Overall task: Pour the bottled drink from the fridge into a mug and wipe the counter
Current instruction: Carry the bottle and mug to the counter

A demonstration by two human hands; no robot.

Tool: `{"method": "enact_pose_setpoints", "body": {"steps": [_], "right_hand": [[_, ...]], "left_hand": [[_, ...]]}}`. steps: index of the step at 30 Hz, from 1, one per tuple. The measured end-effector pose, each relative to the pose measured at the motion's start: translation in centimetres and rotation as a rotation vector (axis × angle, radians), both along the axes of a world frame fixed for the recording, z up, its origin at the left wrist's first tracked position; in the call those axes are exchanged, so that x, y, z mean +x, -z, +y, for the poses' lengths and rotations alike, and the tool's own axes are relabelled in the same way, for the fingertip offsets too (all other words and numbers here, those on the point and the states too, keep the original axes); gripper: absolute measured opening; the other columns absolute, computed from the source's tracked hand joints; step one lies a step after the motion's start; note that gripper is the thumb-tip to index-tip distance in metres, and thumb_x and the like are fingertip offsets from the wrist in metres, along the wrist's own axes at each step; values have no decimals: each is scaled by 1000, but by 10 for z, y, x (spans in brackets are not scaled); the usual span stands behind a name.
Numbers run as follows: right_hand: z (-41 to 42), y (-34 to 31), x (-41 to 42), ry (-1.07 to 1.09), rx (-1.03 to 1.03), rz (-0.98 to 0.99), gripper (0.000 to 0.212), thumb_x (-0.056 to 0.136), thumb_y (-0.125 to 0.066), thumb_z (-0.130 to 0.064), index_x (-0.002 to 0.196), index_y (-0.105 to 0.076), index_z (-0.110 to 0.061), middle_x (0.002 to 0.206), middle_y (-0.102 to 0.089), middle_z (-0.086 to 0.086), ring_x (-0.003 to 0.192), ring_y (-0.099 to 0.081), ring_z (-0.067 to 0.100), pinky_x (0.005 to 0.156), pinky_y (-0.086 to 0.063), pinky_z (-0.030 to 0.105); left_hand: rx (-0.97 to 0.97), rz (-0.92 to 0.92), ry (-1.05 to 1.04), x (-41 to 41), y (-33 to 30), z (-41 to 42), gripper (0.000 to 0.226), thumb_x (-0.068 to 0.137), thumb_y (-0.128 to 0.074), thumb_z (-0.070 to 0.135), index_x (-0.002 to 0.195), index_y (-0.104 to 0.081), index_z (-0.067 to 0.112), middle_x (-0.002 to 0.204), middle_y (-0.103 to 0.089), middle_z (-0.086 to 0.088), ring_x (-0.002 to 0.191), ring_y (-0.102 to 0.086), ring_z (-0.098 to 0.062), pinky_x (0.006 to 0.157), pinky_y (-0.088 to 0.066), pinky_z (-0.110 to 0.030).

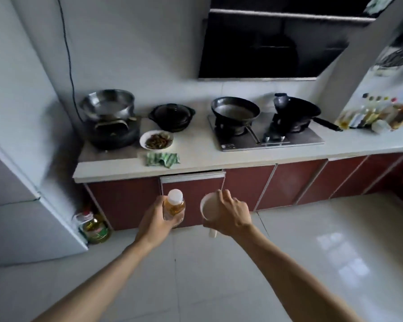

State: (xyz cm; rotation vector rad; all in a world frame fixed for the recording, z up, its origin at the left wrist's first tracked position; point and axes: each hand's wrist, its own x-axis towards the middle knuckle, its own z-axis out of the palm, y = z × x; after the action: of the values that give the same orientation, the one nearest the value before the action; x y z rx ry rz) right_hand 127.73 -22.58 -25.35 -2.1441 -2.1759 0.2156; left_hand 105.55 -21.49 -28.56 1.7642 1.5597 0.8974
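My left hand (154,220) holds a small clear bottle (174,206) of amber drink, upright, with its white cap on. My right hand (230,216) grips a white mug (207,209) by the rim and side, its opening facing the bottle. Both are held in the air in front of the red cabinet doors, below the white counter (200,165). A green and white cloth (162,159) lies crumpled near the counter's front edge. The white fridge (21,205) stands at the left, its doors closed.
On the counter stand a steel pot on a black cooker (107,108), a black clay pot (171,116), a plate of dark food (156,140), and a gas hob (265,135) with two black pans. Bottles crowd the far right. An oil jug (96,228) sits on the floor by the fridge.
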Motion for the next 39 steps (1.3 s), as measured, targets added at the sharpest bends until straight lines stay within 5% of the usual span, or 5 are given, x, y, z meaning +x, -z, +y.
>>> {"method": "enact_pose_setpoints", "body": {"steps": [16,25,30,34,39], "right_hand": [[192,5,-259,-302,-100,-50,97,71,-71,-63,143,-27,-15,138,-41,6,118,-55,33,91,-46,40],[331,63,-313,-332,-213,-20,106,71,-74,-63,148,-19,-14,144,-34,6,127,-48,34,98,-44,42],[411,83,-323,-329,-263,-40,108,75,-72,-63,152,-15,-11,152,-28,9,132,-43,35,99,-45,43],[450,94,-331,-323,-324,-85,113,78,-69,-62,156,-7,-10,159,-18,11,137,-38,36,103,-42,44],[473,109,-340,-289,-368,-90,108,75,-74,-57,152,-13,-13,153,-24,11,129,-43,37,98,-46,46]], "left_hand": [[-51,-21,-288,-244,5,105,52,77,-78,37,118,-53,18,101,-61,10,91,-59,-11,71,-41,-23],[-243,11,-324,-289,47,234,41,69,-79,36,100,-53,27,93,-66,9,88,-63,-12,75,-49,-27],[-264,60,-298,-288,61,327,43,75,-80,33,104,-50,21,93,-65,9,79,-58,-3,59,-39,-7],[-256,51,-287,-286,83,382,53,74,-81,35,114,-52,16,109,-69,-2,96,-64,-17,77,-45,-24],[-278,40,-248,-290,105,419,55,75,-81,34,120,-54,17,114,-70,-2,105,-65,-21,82,-45,-27]]}}
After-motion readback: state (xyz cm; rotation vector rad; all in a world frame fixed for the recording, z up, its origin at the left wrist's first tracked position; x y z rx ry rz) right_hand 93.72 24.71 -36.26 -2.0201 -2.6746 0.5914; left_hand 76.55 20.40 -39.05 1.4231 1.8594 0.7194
